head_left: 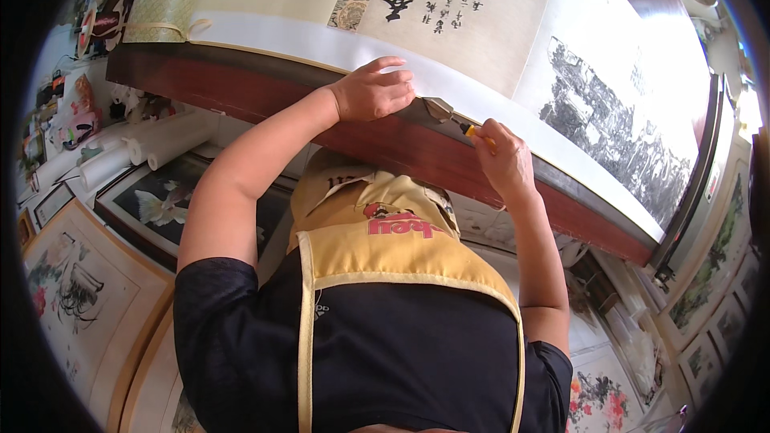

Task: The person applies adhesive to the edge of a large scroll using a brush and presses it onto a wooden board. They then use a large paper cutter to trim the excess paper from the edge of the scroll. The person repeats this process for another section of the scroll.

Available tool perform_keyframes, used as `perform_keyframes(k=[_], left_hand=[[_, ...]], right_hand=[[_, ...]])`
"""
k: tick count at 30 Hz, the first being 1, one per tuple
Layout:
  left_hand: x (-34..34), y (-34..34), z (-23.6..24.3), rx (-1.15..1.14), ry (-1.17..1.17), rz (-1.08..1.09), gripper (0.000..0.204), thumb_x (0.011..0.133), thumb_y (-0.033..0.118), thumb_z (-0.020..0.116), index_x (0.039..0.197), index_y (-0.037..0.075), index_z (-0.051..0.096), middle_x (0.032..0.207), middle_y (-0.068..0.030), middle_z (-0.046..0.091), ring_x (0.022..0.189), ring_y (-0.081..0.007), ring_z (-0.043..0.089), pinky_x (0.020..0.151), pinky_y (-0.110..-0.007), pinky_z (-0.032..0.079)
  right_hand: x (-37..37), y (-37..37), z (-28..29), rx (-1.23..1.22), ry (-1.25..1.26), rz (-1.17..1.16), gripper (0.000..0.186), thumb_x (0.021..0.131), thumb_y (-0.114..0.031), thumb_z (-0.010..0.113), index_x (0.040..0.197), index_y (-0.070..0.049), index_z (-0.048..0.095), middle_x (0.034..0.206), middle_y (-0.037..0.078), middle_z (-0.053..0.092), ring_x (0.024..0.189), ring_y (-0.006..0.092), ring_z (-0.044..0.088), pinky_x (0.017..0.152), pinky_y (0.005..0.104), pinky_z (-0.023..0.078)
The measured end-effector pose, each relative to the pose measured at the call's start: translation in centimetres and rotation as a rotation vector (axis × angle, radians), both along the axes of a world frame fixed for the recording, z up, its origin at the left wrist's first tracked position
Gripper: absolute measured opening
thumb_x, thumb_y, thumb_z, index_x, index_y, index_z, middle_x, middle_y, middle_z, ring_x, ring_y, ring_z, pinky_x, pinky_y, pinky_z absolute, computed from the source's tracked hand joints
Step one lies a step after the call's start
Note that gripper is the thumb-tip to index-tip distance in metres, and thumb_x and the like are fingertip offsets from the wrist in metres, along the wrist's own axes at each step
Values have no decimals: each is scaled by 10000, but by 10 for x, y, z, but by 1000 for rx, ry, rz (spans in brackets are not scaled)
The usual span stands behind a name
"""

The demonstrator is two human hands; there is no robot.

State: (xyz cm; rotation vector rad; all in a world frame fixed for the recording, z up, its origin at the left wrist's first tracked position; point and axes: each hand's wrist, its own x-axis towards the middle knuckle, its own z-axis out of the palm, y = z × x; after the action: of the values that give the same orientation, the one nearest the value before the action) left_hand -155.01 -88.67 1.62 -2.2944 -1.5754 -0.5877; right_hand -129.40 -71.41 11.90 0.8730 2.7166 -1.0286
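A long paper scroll [481, 40] lies across the table, bearing black brush writing and a dark ink landscape [613, 128]. At its near white border rests my left hand [373, 92], its fingers bent and closed on the edge, with the fingertips partly hidden. My right hand [505, 156] grips the yellow handle of a small scraper [438, 109]. Its flat, pointed metal blade reaches leftward along the scroll's near edge, close to my left fingertips. Whether the blade touches the paper or sits under it, I cannot tell.
The dark red table [281, 96] has its front edge just before my body. A rolled patterned end [170, 0] with a tie lies at the far left. Below left are white paper rolls [168, 138] and framed paintings [100, 297]. More pictures [706, 248] lean at the right.
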Motion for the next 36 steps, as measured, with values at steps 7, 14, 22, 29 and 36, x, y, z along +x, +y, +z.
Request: perform_keyframes(k=[7, 14, 22, 29, 36], left_hand=[[-28, -22, -2, -15, -15, 46, 182, 855, 150, 652, 1016, 168, 735, 1062, 62, 665, 1153, -126, 591, 1158, -413, 371], [-55, -41, 5, -22, -78, 126, 188, 874, 150, 628, 1028, 175, 733, 1068, 64, 663, 1111, -138, 587, 1100, -398, 386], [-66, -54, -3, -23, -84, 62, 187, 859, 131, 647, 1021, 169, 733, 1063, 69, 665, 1109, -125, 584, 1108, -409, 374], [-87, -69, -5, -48, -41, 49, 202, 865, 136, 657, 1053, 177, 721, 1089, 85, 664, 1146, -114, 572, 1128, -409, 365], [-113, -89, -3, -34, -10, 127, 187, 868, 138, 657, 1038, 177, 725, 1075, 84, 661, 1143, -108, 570, 1127, -408, 367]], right_hand=[[-17, -15, -4, 10, 11, -6, 115, 948, -178, 687, 932, -81, 628, 905, 101, 713, 788, 344, 691, 673, 435, 540], [-36, -30, -3, 7, 20, -12, 114, 948, -181, 690, 937, -85, 629, 903, 102, 713, 782, 347, 689, 668, 438, 537], [-63, -44, -4, 14, 23, 10, 109, 938, -176, 700, 940, -88, 635, 905, 100, 717, 791, 343, 698, 673, 432, 545], [-85, -56, -3, 16, 40, 29, 108, 938, -177, 698, 943, -87, 637, 908, 103, 719, 790, 342, 702, 675, 434, 546], [-104, -67, -3, 46, 19, 42, 106, 940, -180, 696, 945, -90, 640, 904, 103, 718, 788, 346, 703, 673, 440, 550]])
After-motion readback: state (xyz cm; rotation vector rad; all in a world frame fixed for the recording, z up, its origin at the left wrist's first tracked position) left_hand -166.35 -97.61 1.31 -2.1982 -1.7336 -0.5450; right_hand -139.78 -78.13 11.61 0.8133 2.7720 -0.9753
